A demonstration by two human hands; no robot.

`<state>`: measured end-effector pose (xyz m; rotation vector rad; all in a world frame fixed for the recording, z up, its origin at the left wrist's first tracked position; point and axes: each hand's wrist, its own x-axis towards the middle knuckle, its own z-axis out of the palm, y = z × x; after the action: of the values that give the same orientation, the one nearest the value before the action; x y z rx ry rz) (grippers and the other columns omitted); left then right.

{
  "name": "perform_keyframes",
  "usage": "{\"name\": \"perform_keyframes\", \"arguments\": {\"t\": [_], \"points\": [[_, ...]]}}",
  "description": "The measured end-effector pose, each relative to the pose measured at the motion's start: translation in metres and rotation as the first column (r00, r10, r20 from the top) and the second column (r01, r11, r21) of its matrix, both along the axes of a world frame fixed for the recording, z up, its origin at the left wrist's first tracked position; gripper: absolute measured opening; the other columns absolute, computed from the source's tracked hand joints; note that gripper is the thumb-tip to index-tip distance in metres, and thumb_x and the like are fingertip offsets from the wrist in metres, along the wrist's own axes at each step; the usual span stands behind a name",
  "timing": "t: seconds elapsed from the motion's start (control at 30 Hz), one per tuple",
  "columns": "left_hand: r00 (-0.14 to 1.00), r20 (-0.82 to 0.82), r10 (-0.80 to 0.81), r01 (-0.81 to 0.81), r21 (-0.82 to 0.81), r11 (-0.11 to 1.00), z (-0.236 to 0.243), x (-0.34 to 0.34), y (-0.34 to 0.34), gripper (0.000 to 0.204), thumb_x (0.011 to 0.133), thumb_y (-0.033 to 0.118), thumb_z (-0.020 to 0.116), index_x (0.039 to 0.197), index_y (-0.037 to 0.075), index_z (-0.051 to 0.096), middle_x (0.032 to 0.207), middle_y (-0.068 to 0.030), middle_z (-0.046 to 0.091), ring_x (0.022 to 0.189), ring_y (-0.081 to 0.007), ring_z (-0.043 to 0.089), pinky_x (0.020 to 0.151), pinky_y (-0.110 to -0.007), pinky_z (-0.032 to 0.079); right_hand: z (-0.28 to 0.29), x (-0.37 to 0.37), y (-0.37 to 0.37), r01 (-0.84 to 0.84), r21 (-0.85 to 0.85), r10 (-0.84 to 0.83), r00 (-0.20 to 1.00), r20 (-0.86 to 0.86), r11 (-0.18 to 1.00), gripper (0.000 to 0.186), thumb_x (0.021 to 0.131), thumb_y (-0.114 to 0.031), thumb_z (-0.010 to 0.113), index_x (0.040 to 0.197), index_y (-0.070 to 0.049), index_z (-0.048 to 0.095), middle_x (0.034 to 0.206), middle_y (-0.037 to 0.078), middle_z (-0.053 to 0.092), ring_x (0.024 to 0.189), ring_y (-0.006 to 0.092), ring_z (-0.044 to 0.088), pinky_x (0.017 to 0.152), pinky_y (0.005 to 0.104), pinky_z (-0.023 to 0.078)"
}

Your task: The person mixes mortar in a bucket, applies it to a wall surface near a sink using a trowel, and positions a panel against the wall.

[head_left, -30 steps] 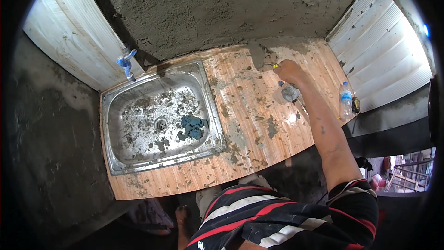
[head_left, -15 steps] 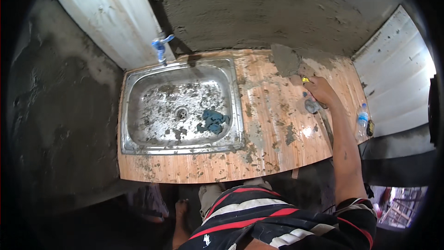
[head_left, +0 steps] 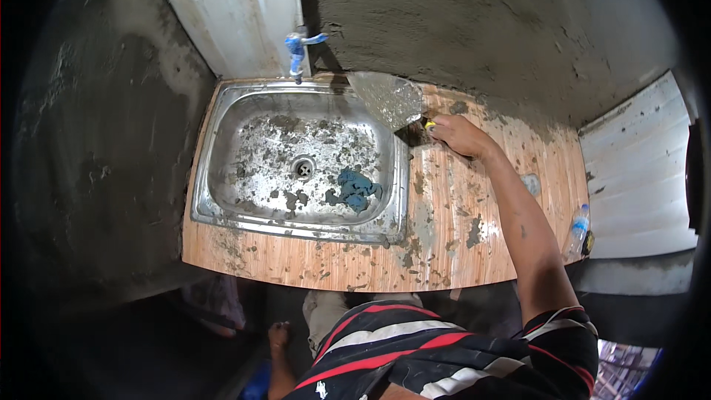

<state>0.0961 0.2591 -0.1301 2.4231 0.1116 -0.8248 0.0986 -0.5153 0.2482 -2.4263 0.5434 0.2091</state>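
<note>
"At the back right corner of the sink (head_left: pixel 296 230), you have the trowel (head_left: pixel 385 100) over the rim. What's new?"

"Compared with half a second ago, it is farther left, away from the right part of the counter (head_left: pixel 437 267) and across to the basin. So your work now sits where sink and counter meet, close to the wall (head_left: pixel 481 22)."

"Which way does it point?"

"Your blade's tip aims back and left, toward the tap (head_left: pixel 295 48). The long axis slants from there down to your fist, with the broad face showing."

"And your grip?"

"Your right hand (head_left: pixel 455 133) is wrapped round the handle end. Your left hand (head_left: pixel 278 335) seems to hang low in front of the counter; it's too dim to tell whether its fingers hold anything."
</note>
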Motion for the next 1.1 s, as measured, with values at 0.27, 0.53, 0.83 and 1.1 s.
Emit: {"name": "perform_keyframes", "arguments": {"t": [0.27, 0.53, 0.83, 1.1], "points": [[0.675, 0.092, -0.732, 0.668, 0.344, 0.66, -0.032, -0.052, 0.052, 0.025, 0.083, 0.029, 0.074, 0.088, 0.004, 0.072, 0.092, -0.0166, 0.073, 0.087, -0.0383, 0.07, 0.076, -0.046, 0.055, 0.014, 0.044, 0.006, 0.135, -0.046, -0.137, 0.99, -0.025, 0.99, 0.038, 0.099, -0.032, 0.059, 0.113, 0.003, 0.061, 0.103, 0.025, 0.071, 0.095, 0.0364, 0.07, 0.087, 0.0485, 0.052], [0.997, 0.055, 0.045, -0.035, -0.169, 0.985, -0.02, -0.067, 0.012, 0.021, 0.086, 0.02, 0.07, 0.083, 0.0, 0.065, 0.08, -0.0125, 0.069, 0.074, -0.0199, 0.062, 0.072, -0.038, 0.05, 0.02, 0.09, -0.019, 0.066, -0.412, -0.084, 0.996, -0.027, 0.909, 0.04, 0.103, -0.032, 0.048, 0.108, 0.005, 0.062, 0.108, 0.033, 0.068, 0.102, 0.0483, 0.066, 0.091, 0.0536, 0.05], [0.836, -0.313, 0.45, -0.512, -0.15, 0.846, -0.001, -0.082, -0.008, 0.018, 0.088, 0.017, 0.071, 0.085, 0.001, 0.066, 0.079, -0.0091, 0.067, 0.075, -0.0128, 0.057, 0.073, -0.035, 0.049, -0.005, 0.104, -0.046, 0.027, -0.441, -0.042, 0.999, -0.023, 0.897, 0.04, 0.103, -0.033, 0.049, 0.108, 0.003, 0.064, 0.107, 0.031, 0.068, 0.1, 0.0476, 0.065, 0.089, 0.0536, 0.05], [0.986, -0.096, 0.136, -0.146, -0.103, 0.984, -0.024, -0.123, 0.02, 0.021, 0.089, 0.021, 0.072, 0.085, 0.001, 0.066, 0.081, -0.0118, 0.069, 0.07, -0.0221, 0.062, 0.071, -0.038, 0.052, -0.01, 0.111, -0.049, 0.023, -0.408, -0.026, 1.0, -0.002, 0.913, 0.04, 0.102, -0.035, 0.053, 0.108, 0.002, 0.065, 0.102, 0.03, 0.069, 0.097, 0.0476, 0.066, 0.087, 0.0535, 0.051]]}}
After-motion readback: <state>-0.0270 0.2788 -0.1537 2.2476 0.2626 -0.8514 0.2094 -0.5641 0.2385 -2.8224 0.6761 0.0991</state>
